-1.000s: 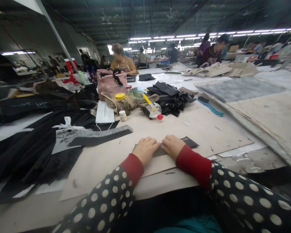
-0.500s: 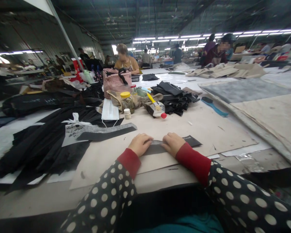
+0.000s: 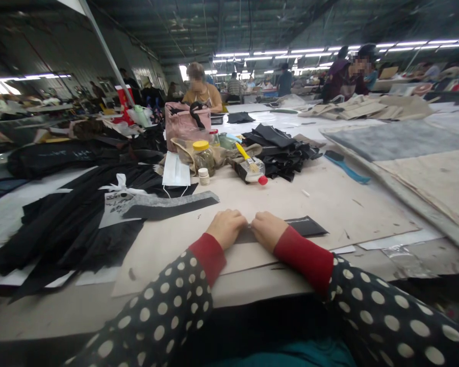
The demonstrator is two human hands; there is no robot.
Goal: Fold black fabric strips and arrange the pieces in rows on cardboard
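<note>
A dark fabric strip (image 3: 308, 226) lies on the beige board (image 3: 168, 255) in front of me, its right end flat with a pale line along it. My left hand (image 3: 228, 227) pinches the strip's upper edge with curled fingers. Close beside it, my right hand (image 3: 266, 230) pinches the same edge, and the fingertips of both almost meet. Between and under the hands only a short piece of the strip shows.
Past the hands stand a yellow-lidded jar (image 3: 202, 157), a small white bottle (image 3: 204, 177) and a yellow-handled brush (image 3: 247, 156). Black fabric pieces (image 3: 80, 214) spread at the left. A blue tool (image 3: 348, 167) lies at the right. A person (image 3: 202, 92) sits across the table.
My hands have come closer together, narrowing the gap over the strip. More of the strip's right end shows beyond my right hand. The view has shifted slightly.
</note>
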